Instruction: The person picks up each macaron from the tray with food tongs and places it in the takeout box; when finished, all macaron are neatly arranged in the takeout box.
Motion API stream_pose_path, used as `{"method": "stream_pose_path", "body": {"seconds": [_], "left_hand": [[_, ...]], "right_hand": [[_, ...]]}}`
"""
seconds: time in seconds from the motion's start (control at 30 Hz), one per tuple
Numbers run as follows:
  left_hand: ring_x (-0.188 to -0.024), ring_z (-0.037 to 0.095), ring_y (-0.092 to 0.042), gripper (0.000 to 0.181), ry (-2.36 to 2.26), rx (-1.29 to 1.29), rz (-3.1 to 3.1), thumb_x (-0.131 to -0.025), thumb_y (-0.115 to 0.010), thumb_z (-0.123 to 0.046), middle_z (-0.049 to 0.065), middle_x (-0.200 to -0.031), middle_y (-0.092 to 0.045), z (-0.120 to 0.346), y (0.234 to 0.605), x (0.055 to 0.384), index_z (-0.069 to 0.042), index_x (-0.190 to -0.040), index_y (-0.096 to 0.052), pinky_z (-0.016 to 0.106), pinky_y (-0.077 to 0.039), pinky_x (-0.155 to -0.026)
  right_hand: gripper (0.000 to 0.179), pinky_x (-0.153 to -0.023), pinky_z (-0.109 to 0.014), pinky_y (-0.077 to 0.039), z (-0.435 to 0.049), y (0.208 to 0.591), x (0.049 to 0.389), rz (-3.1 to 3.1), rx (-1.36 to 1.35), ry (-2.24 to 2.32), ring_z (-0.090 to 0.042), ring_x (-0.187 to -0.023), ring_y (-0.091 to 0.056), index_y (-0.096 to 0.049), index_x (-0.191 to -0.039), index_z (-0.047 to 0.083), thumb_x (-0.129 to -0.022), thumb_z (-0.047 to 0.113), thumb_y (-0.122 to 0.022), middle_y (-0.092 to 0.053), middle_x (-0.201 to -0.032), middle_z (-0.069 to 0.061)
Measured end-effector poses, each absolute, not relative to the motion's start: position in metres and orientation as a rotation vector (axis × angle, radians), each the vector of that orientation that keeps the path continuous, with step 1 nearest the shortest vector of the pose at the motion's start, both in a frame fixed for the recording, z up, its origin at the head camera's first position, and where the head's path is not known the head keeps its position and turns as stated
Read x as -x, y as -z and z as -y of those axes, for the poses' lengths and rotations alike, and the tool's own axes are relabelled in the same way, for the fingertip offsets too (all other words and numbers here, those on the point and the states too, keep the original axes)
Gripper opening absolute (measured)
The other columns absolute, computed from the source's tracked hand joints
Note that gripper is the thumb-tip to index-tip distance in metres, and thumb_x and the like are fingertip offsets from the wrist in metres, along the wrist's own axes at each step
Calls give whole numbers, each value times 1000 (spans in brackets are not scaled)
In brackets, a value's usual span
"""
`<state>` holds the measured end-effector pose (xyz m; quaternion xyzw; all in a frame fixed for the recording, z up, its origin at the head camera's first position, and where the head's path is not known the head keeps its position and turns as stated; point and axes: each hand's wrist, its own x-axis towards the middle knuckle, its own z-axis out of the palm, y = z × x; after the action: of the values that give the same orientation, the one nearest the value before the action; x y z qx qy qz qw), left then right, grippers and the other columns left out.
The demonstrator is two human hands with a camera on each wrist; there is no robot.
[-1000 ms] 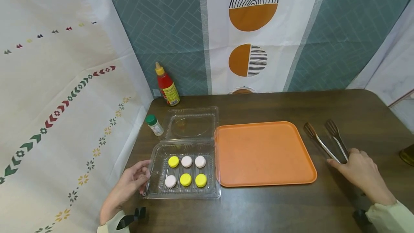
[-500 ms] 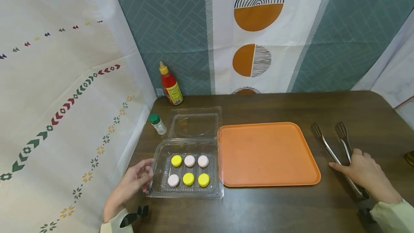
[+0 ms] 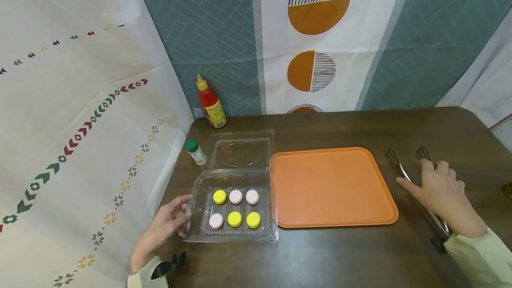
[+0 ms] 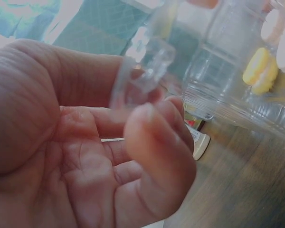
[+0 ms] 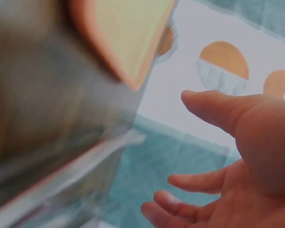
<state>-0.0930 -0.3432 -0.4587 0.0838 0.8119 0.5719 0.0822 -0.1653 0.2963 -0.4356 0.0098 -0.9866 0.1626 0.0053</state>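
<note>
An open clear plastic clamshell container (image 3: 200, 190) holds yellow and pale macarons (image 3: 234, 219) in two rows, its lid folded back. My left hand (image 3: 170, 219) grips the container's left rim; in the left wrist view, clear plastic (image 4: 156, 61) shows between the thumb and curled fingers (image 4: 156, 161). Metal tongs (image 3: 404, 173) lie spread on the table to the right. Over them is my right hand (image 3: 442, 190), its fingers spread and holding nothing, covering part of one arm. The right wrist view shows its palm apart from the blurred tongs (image 5: 76, 173).
An orange tray (image 3: 332, 190) lies between the container and the tongs. A green-capped shaker (image 3: 196, 152) and a red sauce bottle (image 3: 212, 106) stand at the back left. A dark glass object (image 3: 508, 189) sits at the right edge. Cloth hangs behind the table.
My right hand has let go of the tongs and shifted forward over them, fingers spreading. The tongs' handle end shows below it. My left hand stays at the container's rim.
</note>
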Motion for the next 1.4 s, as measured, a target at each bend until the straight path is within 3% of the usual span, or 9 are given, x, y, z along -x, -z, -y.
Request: {"method": "stream_pose_path", "body": {"seconds": [0.17, 0.43, 0.63, 0.87, 1.4], "left_hand": [[-57, 12, -52, 50, -1710, -246, -2433, -95, -55, 9, 21, -93, -54, 342, 459, 93, 25, -138, -35, 30, -51, -47], [-57, 13, -53, 50, -1697, -211, -2434, -96, -55, 9, 20, -92, -55, 342, 457, 94, 25, -138, -35, 30, -51, -47], [-58, 14, -53, 50, -1686, -159, -2446, -95, -55, 11, 18, -93, -56, 342, 457, 94, 24, -139, -36, 30, -51, -47], [-58, 13, -53, 48, -1671, -158, -2468, -95, -55, 10, 18, -93, -56, 341, 456, 95, 23, -138, -38, 30, -51, -47], [-59, 14, -53, 50, -1683, -125, -2429, -96, -54, 9, 24, -96, -53, 341, 455, 94, 22, -140, -35, 28, -51, -49]], "right_hand": [[78, -68, -73, -35, -267, 426, 178, 3024, -169, -614, -66, -105, -36, -40, -136, -19, -98, 44, -64, -36, -124, -49], [53, -79, -65, -44, -209, 416, 191, 2767, -382, -800, -48, -101, -50, -54, -132, -11, -95, 24, -71, -52, -117, -31], [57, -80, -59, -48, -162, 407, 200, 2687, -392, -1025, -44, -103, -54, -46, -143, -5, -97, 20, -68, -51, -118, -26], [67, -92, -54, -48, -114, 408, 210, 2724, -384, -1240, -38, -112, -53, -34, -152, 0, -98, 25, -67, -48, -126, -22], [51, -92, -53, -51, -50, 431, 217, 2796, -588, -1356, -36, -117, -57, -53, -143, 5, -95, 16, -67, -58, -133, -18]]}}
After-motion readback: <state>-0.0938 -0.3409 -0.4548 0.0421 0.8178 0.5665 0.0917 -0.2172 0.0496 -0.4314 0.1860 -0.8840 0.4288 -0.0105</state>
